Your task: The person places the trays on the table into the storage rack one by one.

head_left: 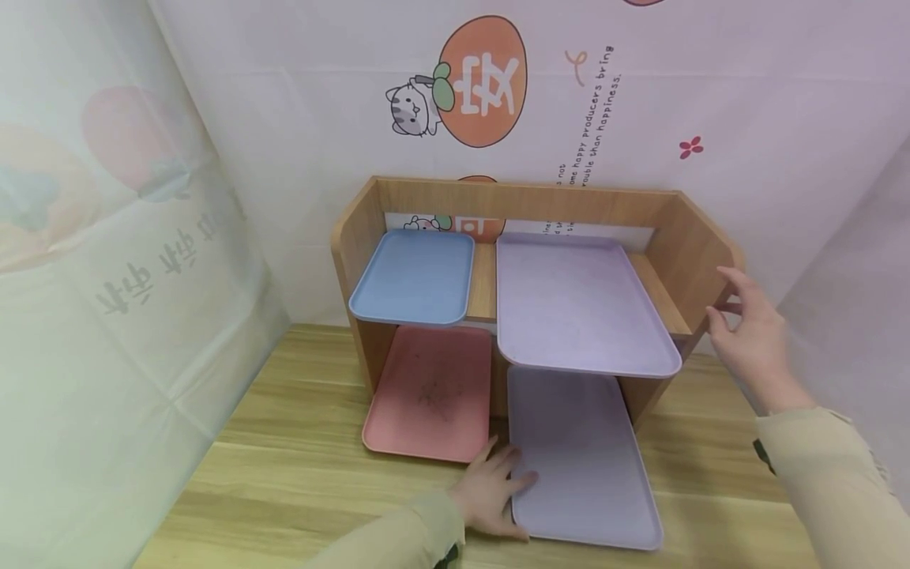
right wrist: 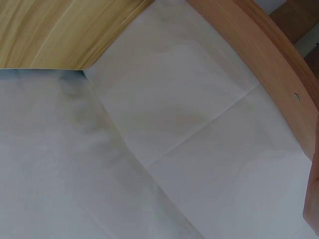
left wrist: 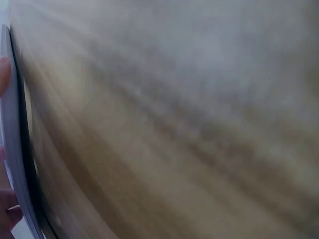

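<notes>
A two-level wooden desk shelf (head_left: 583, 203) stands against the printed cloth. At its lower right, a greyish-lavender tray (head_left: 579, 458) extends out past the front. My left hand (head_left: 486, 490) grips this tray at its front left corner, fingers over the left rim and thumb near the front edge; in the left wrist view fingertips lie along the tray's edge (left wrist: 14, 134). My right hand (head_left: 757, 340) holds the front edge of the shelf's right side panel (head_left: 700, 257) between thumb and fingers. In the right wrist view, only part of that hand shows beside the wood.
On the upper board lie a blue tray (head_left: 418, 276) and a larger lavender tray (head_left: 576, 304), both overhanging its front. A pink tray (head_left: 430, 395) occupies the lower left bay. Wood-grain tabletop (head_left: 284, 466) lies beneath, with white cloth (head_left: 121, 340) hanging at the sides.
</notes>
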### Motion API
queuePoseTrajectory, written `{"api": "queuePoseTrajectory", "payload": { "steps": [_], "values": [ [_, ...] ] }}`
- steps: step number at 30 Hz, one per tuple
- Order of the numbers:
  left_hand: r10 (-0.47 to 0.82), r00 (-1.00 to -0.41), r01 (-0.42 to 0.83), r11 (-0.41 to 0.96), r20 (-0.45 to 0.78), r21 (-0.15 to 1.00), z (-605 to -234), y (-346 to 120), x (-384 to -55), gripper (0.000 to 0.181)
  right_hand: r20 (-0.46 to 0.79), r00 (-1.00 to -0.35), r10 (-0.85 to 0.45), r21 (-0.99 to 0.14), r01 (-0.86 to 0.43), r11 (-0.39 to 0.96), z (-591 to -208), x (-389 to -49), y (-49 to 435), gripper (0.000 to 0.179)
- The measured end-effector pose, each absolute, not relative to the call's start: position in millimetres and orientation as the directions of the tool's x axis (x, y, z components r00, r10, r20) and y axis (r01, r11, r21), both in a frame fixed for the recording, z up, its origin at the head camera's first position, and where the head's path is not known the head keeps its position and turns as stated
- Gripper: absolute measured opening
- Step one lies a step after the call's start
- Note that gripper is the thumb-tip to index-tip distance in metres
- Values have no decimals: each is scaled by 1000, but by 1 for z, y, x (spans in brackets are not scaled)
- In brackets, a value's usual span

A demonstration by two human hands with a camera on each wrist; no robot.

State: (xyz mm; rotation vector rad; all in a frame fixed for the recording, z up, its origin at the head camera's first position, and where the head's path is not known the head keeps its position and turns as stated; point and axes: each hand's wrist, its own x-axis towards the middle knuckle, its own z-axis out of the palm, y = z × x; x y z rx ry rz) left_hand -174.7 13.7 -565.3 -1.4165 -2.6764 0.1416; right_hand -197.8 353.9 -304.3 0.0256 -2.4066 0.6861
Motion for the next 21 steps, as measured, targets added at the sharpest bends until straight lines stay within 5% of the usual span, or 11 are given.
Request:
{"api": "queuePoseTrajectory", "payload": {
  "steps": [21],
  "values": [
    [720,-679,687,691,141,-225,-557,27,-201,64,592,-793,145,-462,-186,867,-305,-197,354,61]
  ]
}}
